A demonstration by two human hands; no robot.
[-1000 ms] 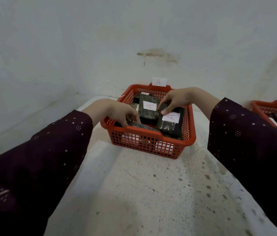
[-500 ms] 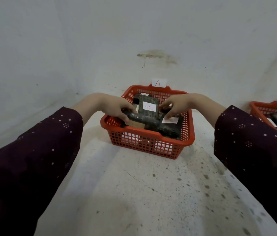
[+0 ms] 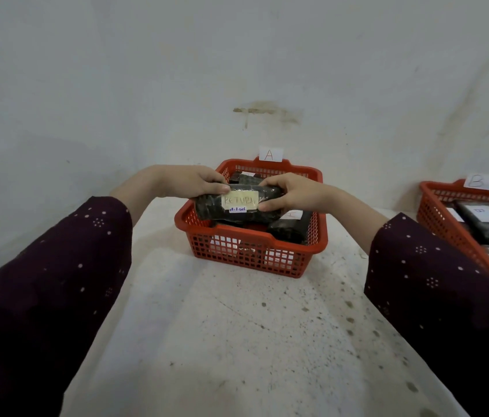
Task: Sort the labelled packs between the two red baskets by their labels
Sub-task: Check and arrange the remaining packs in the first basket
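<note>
A dark wrapped pack (image 3: 238, 212) with a pale label reading "RETURN" is held tilted up above the red basket (image 3: 255, 239) tagged "A" (image 3: 270, 154). My left hand (image 3: 189, 181) grips its left end and my right hand (image 3: 293, 192) grips its right end. Other dark packs lie in that basket, one (image 3: 290, 225) with a white label at the right. A second red basket (image 3: 447, 218) tagged "B" (image 3: 479, 181) stands at the right edge with labelled packs (image 3: 488, 219) inside.
Both baskets rest on a pale speckled table (image 3: 237, 341) against a white wall. My dark dotted sleeves (image 3: 51, 281) fill the lower left and right corners. A bare stretch of table lies between the two baskets.
Both hands lifted one pack out of basket A and turned it so its "RETURN" label faces me. It was lying low among the other packs before.
</note>
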